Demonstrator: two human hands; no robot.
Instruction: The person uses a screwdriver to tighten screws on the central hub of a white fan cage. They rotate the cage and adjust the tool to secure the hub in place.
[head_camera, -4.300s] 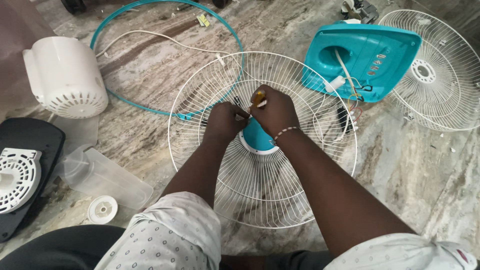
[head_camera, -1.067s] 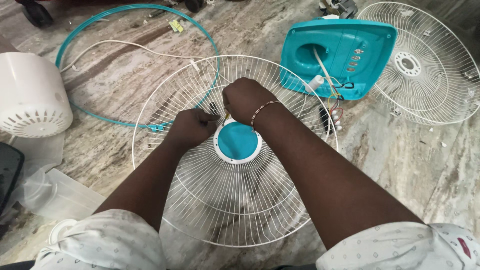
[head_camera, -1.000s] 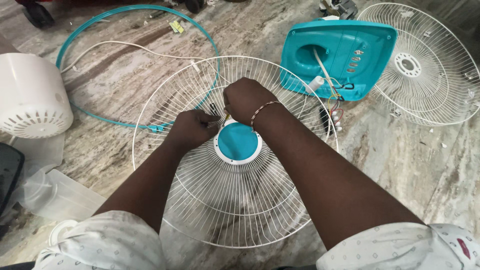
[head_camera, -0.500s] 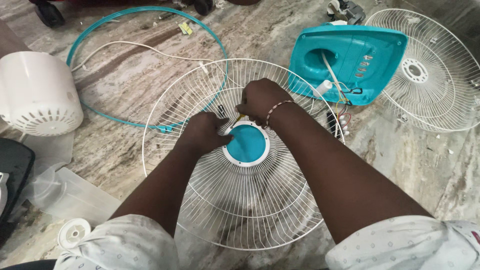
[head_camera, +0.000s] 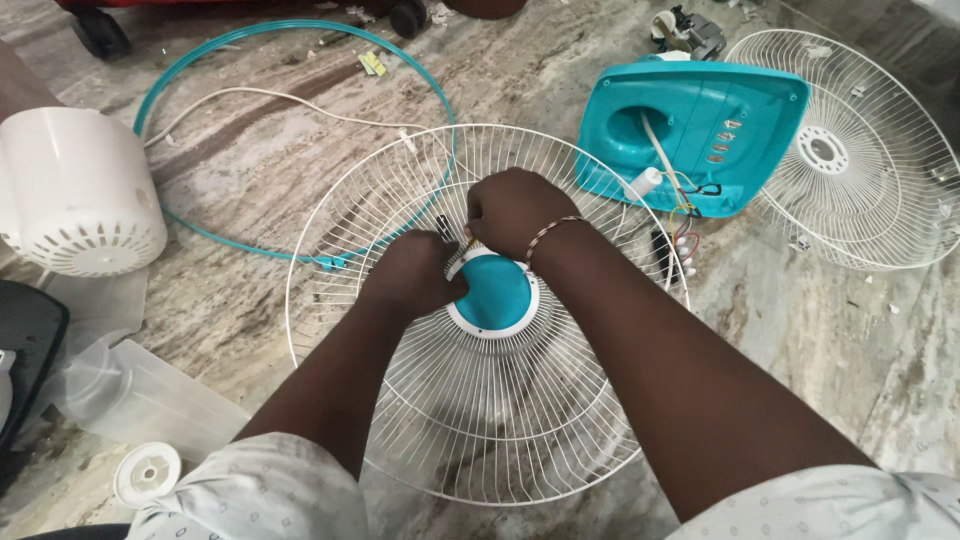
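A white wire fan grille (head_camera: 500, 420) with a teal centre cap (head_camera: 495, 293) lies on the stone floor in front of me. My left hand (head_camera: 410, 275) is closed on the grille wires at the cap's left edge. My right hand (head_camera: 515, 210) is closed just above the cap, gripping a small tool (head_camera: 466, 242). Only the tool's yellowish tip and a dark end (head_camera: 441, 224) show between the two hands. A thin bracelet circles my right wrist. The spot where the tool meets the grille is hidden by my fingers.
A teal fan housing (head_camera: 700, 130) with loose wires lies at the upper right, beside a second white grille (head_camera: 850, 150). A teal hoop (head_camera: 160, 85) and white cord lie behind. At the left are a white motor cover (head_camera: 80, 200), clear plastic (head_camera: 130, 390) and a white cap (head_camera: 147, 472).
Both hands have stayed at the grille's hub, shifting only slightly. The yellow tool end seen above my right hand earlier is now mostly hidden. My view has drifted.
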